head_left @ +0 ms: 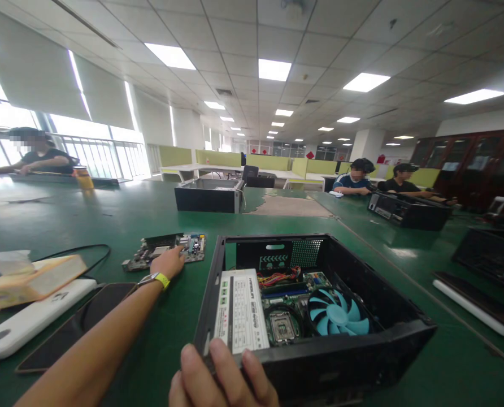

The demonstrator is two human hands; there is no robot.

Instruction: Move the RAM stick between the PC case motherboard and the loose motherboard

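Observation:
My left hand (168, 263), with a watch and a yellow-green band at its wrist, is at the near edge of a loose motherboard (195, 246) on the green table. Its fingers are closed on the board and partly hidden. My right hand (224, 377) has its fingers hooked over the near wall of an open black computer case (345, 362). Inside the case are a white-labelled power supply (242, 308), a cooling fan (337, 314) with blue blades, a bare processor socket (282, 327) and red and yellow cables (281, 277).
On the left lie a tissue pack (35, 280), a white power bank-like block (35, 322) and a dark phone-like slab (78, 325). Another case (207, 198) stands beyond. More cases (408, 212) are at right, with people seated across the green table (150, 209).

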